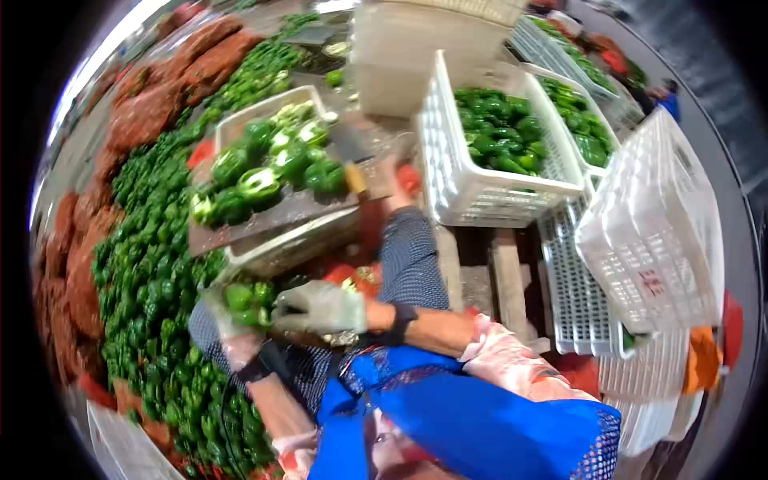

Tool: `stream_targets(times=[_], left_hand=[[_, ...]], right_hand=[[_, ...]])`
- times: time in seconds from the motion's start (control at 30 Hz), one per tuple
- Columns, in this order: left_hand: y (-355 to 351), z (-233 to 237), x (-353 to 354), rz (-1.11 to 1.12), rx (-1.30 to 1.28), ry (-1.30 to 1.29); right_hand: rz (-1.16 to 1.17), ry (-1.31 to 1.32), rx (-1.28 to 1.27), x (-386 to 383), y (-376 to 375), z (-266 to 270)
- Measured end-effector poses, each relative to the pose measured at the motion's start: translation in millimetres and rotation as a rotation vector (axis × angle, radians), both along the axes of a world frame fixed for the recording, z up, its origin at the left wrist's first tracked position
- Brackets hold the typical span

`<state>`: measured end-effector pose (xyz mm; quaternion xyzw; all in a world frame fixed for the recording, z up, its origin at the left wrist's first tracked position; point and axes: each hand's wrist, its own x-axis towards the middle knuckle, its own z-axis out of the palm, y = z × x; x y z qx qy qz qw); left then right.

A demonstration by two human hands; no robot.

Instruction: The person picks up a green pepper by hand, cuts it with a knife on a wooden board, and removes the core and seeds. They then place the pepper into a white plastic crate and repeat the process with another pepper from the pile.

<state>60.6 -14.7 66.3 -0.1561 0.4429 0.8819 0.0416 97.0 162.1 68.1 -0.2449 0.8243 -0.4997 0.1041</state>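
Green bell peppers point(250, 302) sit in my gloved left hand point(228, 326), above my left thigh. Its fingers are partly hidden by the peppers and blurred. My gloved right hand point(324, 308) is right beside them, fingers curled in toward the thumb; whatever is between them I cannot make out. Ahead, a wooden board point(276, 212) lies across a white crate point(300, 254), bearing whole and cut green peppers point(260, 186). A knife point(354, 168) with a yellowish handle rests at the board's right end.
Loose green peppers point(160, 272) heap up along my left, with red mesh sacks point(148, 112) behind. To the right stand a white crate of peppers point(500, 192) and a tilted white crate point(652, 240). A pallet point(508, 280) lies between. Someone in blue point(669, 102) is far right.
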Motion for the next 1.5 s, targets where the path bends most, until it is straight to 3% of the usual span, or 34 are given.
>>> stream_targets(times=[0.03, 0.1, 0.13, 0.17, 0.2, 0.23, 0.27, 0.3, 0.33, 0.37, 0.43, 0.47, 0.5, 0.53, 0.57, 0.63, 0.67, 0.7, 0.73, 0.83, 0.93, 0.97, 1.0, 1.03, 1.1, 1.13, 1.23, 1.27, 1.33, 1.43, 1.5], left_hand=[[-31, -35, -14, -0.155, -0.049, 0.099], [0, -27, -15, -0.145, -0.108, 0.127], [-8, -66, -35, -0.116, -0.122, 0.176], [3, -43, -29, -0.298, -0.024, 0.154], [13, -21, -23, -0.321, -0.038, 0.106], [24, -5, -18, -0.331, -0.052, 0.055], [40, 7, -8, -0.291, 0.012, 0.086], [45, 15, -2, -0.243, 0.067, 0.116], [33, -10, -15, -0.424, 0.251, 0.279], [24, -29, -23, -0.463, 0.220, 0.317], [27, -25, -14, -0.276, 0.103, 0.120], [25, -22, -14, -0.265, 0.097, 0.093], [27, -18, -15, -0.260, 0.095, 0.063], [35, -13, -14, -0.207, 0.101, 0.080], [31, -27, -25, -0.339, 0.188, 0.111], [44, -17, -24, -0.325, 0.136, 0.071], [44, -31, -29, -0.382, 0.243, 0.101], [46, -30, -29, -0.412, 0.230, 0.097], [49, -31, -28, -0.403, 0.183, 0.091], [51, -23, -23, -0.311, 0.041, -0.016], [48, -25, -34, -0.340, 0.118, -0.051], [48, -30, -40, -0.349, 0.118, -0.056], [49, -36, -52, -0.382, 0.168, -0.065], [54, -40, -65, -0.406, 0.212, -0.081], [79, -39, -91, -0.284, -0.100, -0.121], [84, -48, -106, -0.339, -0.092, -0.066], [101, -108, -168, -0.460, -0.349, 0.192], [109, -123, -180, -0.449, -0.317, 0.200], [113, -146, -192, -0.414, -0.262, 0.217], [100, -125, -172, -0.572, -0.245, 0.222], [104, -82, -140, -0.497, -0.227, 0.082]], right_hand=[[-0.086, 0.000, -0.081, 1, -3, -6], [-0.221, 0.211, -0.194, 2, -11, -22], [-0.264, 0.221, -0.194, -1, -10, -31], [-0.299, 0.228, -0.196, -4, -9, -41], [-0.321, 0.232, -0.203, -6, -12, -45], [-0.295, -0.035, -0.287, -4, 3, -25], [-0.278, -0.071, -0.271, -8, 22, -13], [-0.253, -0.323, -0.516, -10, 38, -8], [-0.355, -0.343, -0.464, -12, 61, 11], [-0.454, -0.368, -0.415, -15, 85, 30], [-0.547, -0.224, -0.847, -34, 150, 7], [-0.606, -0.131, -1.254, -39, 178, 17], [-0.355, -0.037, -1.497, -35, 198, 41], [-0.188, -0.100, -1.602, -40, 219, 50], [-0.311, -0.057, -1.621, -51, 232, 32], [-0.575, -0.071, -1.127, -60, 198, 29], [-0.654, -0.084, -0.615, -64, 172, 42], [-0.668, -0.122, -0.228, -88, 171, 12], [-0.674, 0.006, 0.153, -95, 146, 16], [-0.459, -0.064, 0.563, -136, 132, 5], [-0.383, 0.013, 0.845, -163, 116, -7], [-0.362, 0.098, 0.840, -172, 120, -30], [-0.382, -0.011, 0.977, -164, 109, -6], [-0.396, -0.012, 0.939, -179, 111, -36], [-0.384, 0.102, 0.956, -161, 104, -23], [-0.360, 0.110, 0.956, -161, 102, -29], [-0.309, 0.193, 0.922, -152, 92, -57], [-0.264, 0.179, 0.934, -142, 87, -33], [-0.302, 0.298, 0.786, -145, 90, -60], [-0.276, 0.223, 0.546, -157, 106, -70], [-0.258, 0.172, 0.403, -164, 116, -77]])
